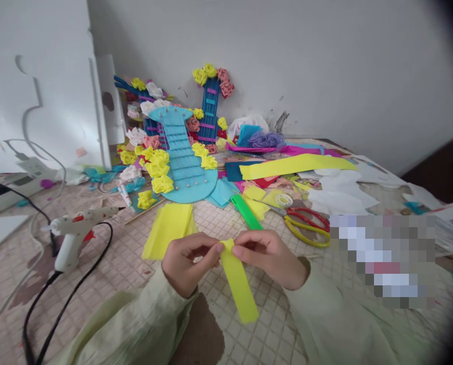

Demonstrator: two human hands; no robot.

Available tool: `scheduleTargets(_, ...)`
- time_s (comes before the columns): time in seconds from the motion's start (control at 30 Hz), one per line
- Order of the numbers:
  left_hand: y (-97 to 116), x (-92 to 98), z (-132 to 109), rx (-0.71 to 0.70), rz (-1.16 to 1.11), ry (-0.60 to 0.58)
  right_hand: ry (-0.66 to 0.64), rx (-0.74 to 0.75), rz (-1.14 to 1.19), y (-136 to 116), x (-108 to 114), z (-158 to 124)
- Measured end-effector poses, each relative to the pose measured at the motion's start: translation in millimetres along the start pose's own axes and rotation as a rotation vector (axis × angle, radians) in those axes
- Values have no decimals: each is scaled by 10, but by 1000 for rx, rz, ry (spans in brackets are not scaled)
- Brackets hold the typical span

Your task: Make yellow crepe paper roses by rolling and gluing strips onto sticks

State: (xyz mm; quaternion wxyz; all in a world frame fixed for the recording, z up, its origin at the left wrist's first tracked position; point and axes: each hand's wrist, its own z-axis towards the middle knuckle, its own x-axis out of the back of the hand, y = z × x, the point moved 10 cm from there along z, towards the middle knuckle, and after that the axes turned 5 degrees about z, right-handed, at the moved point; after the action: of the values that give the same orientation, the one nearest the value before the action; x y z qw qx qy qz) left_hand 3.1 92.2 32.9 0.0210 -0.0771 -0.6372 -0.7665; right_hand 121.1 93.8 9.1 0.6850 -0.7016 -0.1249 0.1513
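A strip of yellow crepe paper [238,286] hangs between my hands, its lower end slanting toward me over the table. My left hand [190,261] pinches the strip's top left corner between thumb and fingers. At the top right corner, my right hand [270,253] pinches the same strip. The top edge looks slightly folded between the thumbs. Just beyond my left hand lies a stack of yellow paper strips [167,228]. A green utility knife [246,212] rests behind my right hand, beside scissors [310,228] with red and yellow handles.
A white glue gun [72,235] with a black cord stands at left, near a power strip [17,182]. A light-blue paper instrument [184,162] with yellow flowers leans at the back. A long yellow strip [298,165] and white paper scraps [340,190] lie at back right.
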Motion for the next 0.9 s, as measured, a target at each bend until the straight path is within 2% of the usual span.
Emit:
scheduleTargets(0.13, -78, 68, -40, 36, -71, 110, 60, 47, -35, -56, 37, -25)
scheduleTargets(0.23, -60, 85, -66, -28, -90, 148, 121, 50, -46, -54, 82, -37)
scheduleTargets(0.33, 33, -26, -90, -141, 39, 42, 152, 46, -50, -46, 101, -42)
scheduleTargets(0.4, 23, -139, -116, -147, 88, -62, 160, 50, -59, -46, 100, -45)
scheduleTargets(0.53, -158, -310, -179, 38, -92, -169, 144, 34, -35, -21, 68, -41)
scheduleTargets(0.67, -295, -347, -207, 205, -280, -108, 118, -23, 58, 46, 34, -24)
scheduleTargets(0.8, -322, -326, -157, 230, -332, -104, 105, -64, 152, 105, 22, -18)
scheduleTargets(0.9, -359, -196, -132, 226, -314, -8, 112, -101, 183, 150, 26, -34)
